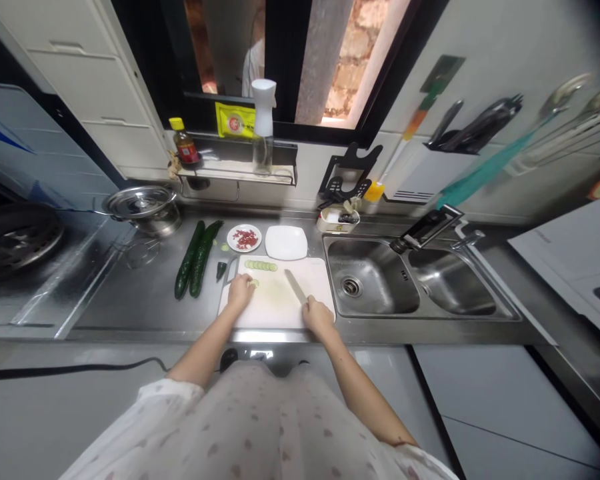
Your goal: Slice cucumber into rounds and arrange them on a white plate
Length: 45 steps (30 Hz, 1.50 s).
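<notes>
A white cutting board (275, 310) lies on the steel counter. Along its upper left runs a row of overlapping cucumber slices (261, 265). My left hand (240, 291) is closed at the board's left side, its fingertips on pale green cucumber slices (254, 283). My right hand (318, 316) grips the handle of a knife (295, 287), whose blade points up and left over the board. Left of the board lies a dark green cucumber end (221, 270). Behind the board are a round plate of chopped red pieces (233, 241) and a white square plate (286, 243).
Two whole cucumbers (196, 267) lie on the left, near a steel pot (160, 220). A double sink (375, 303) with a black faucet (415, 233) is at right. Behind, a wall shelf (275, 179) holds a spray bottle (264, 110) and a yellow-capped bottle (185, 145).
</notes>
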### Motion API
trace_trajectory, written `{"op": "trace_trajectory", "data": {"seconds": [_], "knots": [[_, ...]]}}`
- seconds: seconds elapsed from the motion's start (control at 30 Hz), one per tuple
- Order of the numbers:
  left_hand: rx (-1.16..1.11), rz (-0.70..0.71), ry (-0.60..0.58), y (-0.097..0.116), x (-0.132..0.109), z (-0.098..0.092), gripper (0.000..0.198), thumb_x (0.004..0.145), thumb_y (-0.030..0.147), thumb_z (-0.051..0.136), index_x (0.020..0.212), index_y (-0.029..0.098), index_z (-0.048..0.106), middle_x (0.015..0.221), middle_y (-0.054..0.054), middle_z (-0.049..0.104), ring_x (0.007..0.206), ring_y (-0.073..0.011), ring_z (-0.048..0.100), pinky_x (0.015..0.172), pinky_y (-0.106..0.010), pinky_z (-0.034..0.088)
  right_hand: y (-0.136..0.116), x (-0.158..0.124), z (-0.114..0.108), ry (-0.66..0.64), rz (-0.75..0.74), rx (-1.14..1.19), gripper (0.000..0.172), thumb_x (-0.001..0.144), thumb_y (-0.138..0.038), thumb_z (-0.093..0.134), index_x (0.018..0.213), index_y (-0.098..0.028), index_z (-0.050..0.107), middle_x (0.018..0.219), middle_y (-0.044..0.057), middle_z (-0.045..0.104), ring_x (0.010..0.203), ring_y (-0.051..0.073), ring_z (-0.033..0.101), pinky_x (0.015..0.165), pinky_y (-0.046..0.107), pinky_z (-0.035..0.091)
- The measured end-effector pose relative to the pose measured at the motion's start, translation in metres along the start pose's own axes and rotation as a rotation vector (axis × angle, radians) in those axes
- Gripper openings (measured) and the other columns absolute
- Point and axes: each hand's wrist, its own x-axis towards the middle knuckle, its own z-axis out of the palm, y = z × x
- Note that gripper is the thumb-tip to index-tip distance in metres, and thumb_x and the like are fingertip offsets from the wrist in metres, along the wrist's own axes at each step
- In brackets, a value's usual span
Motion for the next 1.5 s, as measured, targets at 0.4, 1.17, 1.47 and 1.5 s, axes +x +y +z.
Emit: {"op": "trace_trajectory", "data": {"seconds": [0.4,1.17,1.47,1.5], "knots": [[-0.182,-0.239,-0.005,0.008,0.03,-0.013,0.016,0.074,0.03,0.065,0.08,0.016,0.066,0.079,-0.003,0.069,0.072,-0.0144,0.061,0.066,-0.022,0.043,0.0,0.004,0.0,-0.012,-0.017,0.01,0.031,0.095,-0.024,0.031,0.116,-0.016,0.053,0.099,0.014,0.068,0.094,0.022,0.064,0.073,0.029,0.043],[0.016,-0.199,0.068,0.002,0.039,-0.016,0.02,0.081,0.022,0.051,0.092,0.02,0.068,0.09,-0.008,0.069,0.084,-0.0218,0.063,0.076,-0.029,0.045,0.004,0.007,-0.001,-0.023,-0.008,0.01,0.03,0.095,-0.026,0.032,0.115,-0.017,0.054,0.1,0.014,0.069,0.094,0.021,0.065,0.072,0.028,0.043],[0.035,0.096,-0.006,0.046,0.043,0.004,0.024,0.084,0.026,0.05,0.102,0.021,0.066,0.105,-0.009,0.064,0.102,-0.0226,0.056,0.088,-0.031,0.043,0.001,0.006,-0.001,-0.044,-0.012,0.023,0.031,0.094,-0.024,0.033,0.116,-0.016,0.053,0.099,0.014,0.068,0.094,0.023,0.065,0.075,0.031,0.044],[0.055,0.116,-0.022,0.051,0.044,0.006,0.025,0.085,0.027,0.05,0.104,0.022,0.066,0.106,-0.009,0.063,0.103,-0.0232,0.055,0.089,-0.032,0.042,0.0,0.006,-0.001,-0.041,-0.014,0.021,0.031,0.094,-0.025,0.034,0.116,-0.016,0.054,0.099,0.014,0.068,0.094,0.023,0.065,0.075,0.031,0.044]]}}
